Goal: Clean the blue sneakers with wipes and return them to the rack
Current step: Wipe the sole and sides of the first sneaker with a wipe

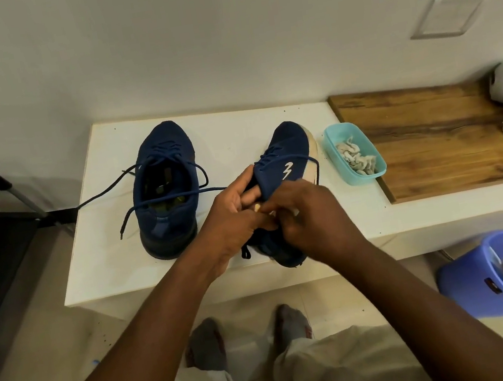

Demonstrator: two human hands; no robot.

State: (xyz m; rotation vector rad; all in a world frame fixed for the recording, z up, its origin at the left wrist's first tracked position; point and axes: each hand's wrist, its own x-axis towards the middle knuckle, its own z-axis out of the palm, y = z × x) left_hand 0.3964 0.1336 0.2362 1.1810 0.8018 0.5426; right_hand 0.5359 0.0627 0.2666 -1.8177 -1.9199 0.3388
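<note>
Clamping a tilted sneaker (282, 156) over the white wall-side bench (231, 120), left fingers (242, 181) meet right fingers (277, 214) pinching a wipe (258, 207).

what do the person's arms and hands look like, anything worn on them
The left hand and right hand are bare, with no gloves. No watch or band shows at either wrist, and the fingers are too blurred to tell about rings. The arms are bare too: no sleeve shows anywhere up to the bottom edge of the picture.
</note>
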